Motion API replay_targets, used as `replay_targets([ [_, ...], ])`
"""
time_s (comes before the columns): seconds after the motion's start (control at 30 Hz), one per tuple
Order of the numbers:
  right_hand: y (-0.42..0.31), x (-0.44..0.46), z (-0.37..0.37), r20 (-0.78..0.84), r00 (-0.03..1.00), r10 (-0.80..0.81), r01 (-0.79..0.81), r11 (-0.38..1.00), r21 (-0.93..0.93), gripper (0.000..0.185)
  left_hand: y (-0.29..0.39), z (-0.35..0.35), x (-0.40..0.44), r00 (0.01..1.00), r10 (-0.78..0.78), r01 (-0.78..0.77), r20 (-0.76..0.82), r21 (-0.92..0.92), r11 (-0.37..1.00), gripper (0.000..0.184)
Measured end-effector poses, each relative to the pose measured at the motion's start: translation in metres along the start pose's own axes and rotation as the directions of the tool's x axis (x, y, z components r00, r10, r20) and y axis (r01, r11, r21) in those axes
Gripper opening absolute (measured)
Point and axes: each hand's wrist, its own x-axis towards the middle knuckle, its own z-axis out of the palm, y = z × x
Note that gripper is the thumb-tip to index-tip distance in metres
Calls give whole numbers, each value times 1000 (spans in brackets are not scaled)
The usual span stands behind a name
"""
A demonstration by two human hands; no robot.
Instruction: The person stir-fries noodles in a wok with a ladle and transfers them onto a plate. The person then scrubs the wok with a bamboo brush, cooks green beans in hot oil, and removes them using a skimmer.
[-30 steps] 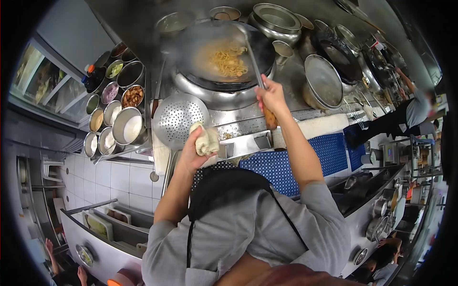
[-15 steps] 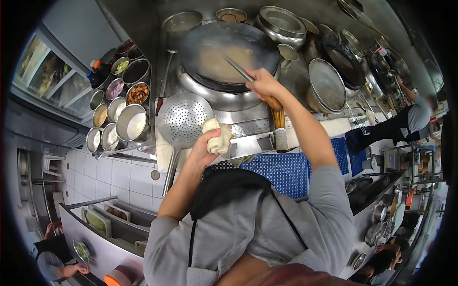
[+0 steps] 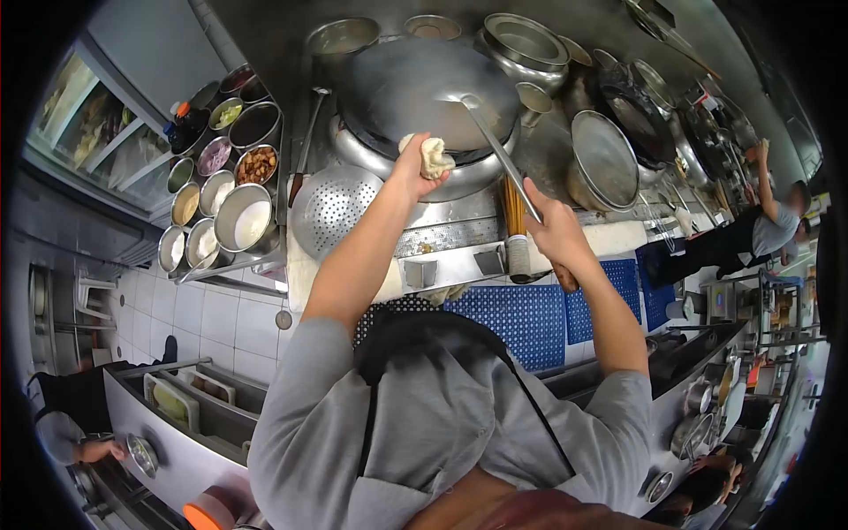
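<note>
My left hand [image 3: 419,177] is closed on a folded pale cloth [image 3: 436,159] at the near edge of a big dark wok [image 3: 380,88]. I cannot tell whether the cloth grips the wok's rim. In my right hand [image 3: 556,231] is a long metal ladle [image 3: 499,155] with a wooden handle, its head reaching into the wok. Steam hides the head's shape and most of the wok's contents. A perforated strainer [image 3: 336,212] lies left of the wok, partly behind my left forearm. Near my right hand a bamboo wok brush [image 3: 518,252] rests at the stove front.
Several seasoning and ingredient pots, one holding white powder [image 3: 243,221], stand at the left. A metal basin [image 3: 604,159] sits to the right. A blue mat [image 3: 508,322] covers the floor. Other people work at the far right [image 3: 777,225] and lower left [image 3: 62,437].
My left hand moved with the cloth from over the strainer up to the wok's near edge. My right hand drew back and right with the ladle. Steam over the wok has thickened.
</note>
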Motion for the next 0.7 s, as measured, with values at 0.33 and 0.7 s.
replay_targets([
  [0.33, -58, 8, -85, 533, 805, 261, -549, 668, 502, 59, 4, 30, -35, 996, -30, 18, -88, -129, 991, 16],
  [0.7, -64, 33, -68, 376, 901, 215, -341, 888, 309, 59, -52, -10, -111, 995, -95, 98, 40, -79, 992, 13],
])
